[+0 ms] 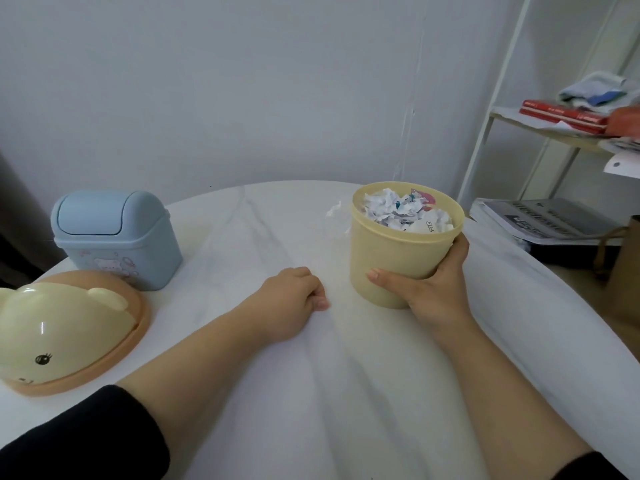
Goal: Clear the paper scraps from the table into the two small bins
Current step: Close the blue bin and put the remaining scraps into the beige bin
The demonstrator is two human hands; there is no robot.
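Observation:
An open yellow bin [398,251] stands right of the table's centre, filled to the rim with crumpled paper scraps [405,213]. My right hand [429,289] grips its lower wall, thumb in front and fingers round the right side. My left hand [294,303] rests on the white table [311,393] just left of that bin, fingers curled under; whether it holds anything is hidden. A blue bin [114,237] with its swing lid closed stands at the back left. The yellow bin's bear-faced lid [65,330] lies at the left edge. A small clear or white scrap [336,209] lies behind the yellow bin.
A white wire shelf [502,116] with red boxes, cloth and papers stands to the right of the table. A stack of printed matter [540,220] and a brown bag [623,271] sit beside the table's right edge. A pale wall is behind.

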